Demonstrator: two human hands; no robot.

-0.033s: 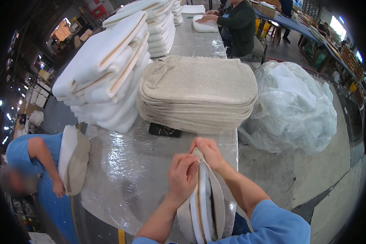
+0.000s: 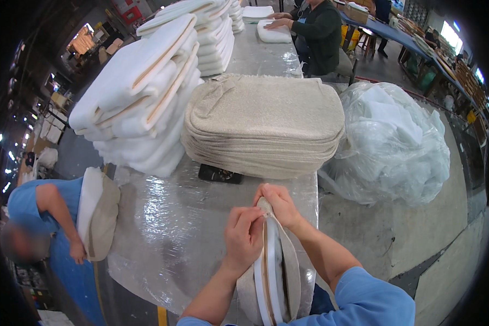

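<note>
A beige fabric cushion cover (image 2: pixel 292 261) stands on edge near the front of the table, its long opening facing up. Inside it shows a white padded insert (image 2: pixel 259 280) with a thin tan layer along its edge. My left hand (image 2: pixel 243 231) pinches the cover's far tip, thumb and fingers pressed together. From the other side, my right hand (image 2: pixel 279 204) is closed round the same tip. Both hands nearly touch there, and my fingers hide the very end of the opening.
Ahead lies a stack of folded beige covers (image 2: pixel 266 108), with a dark flat object (image 2: pixel 220 174) at its front edge. White padding (image 2: pixel 138 81) is piled left; a plastic-wrapped bundle (image 2: pixel 391 146) sits right. One co-worker (image 2: pixel 54 212) holds a similar cover at left; another (image 2: pixel 320 38) works at the far end.
</note>
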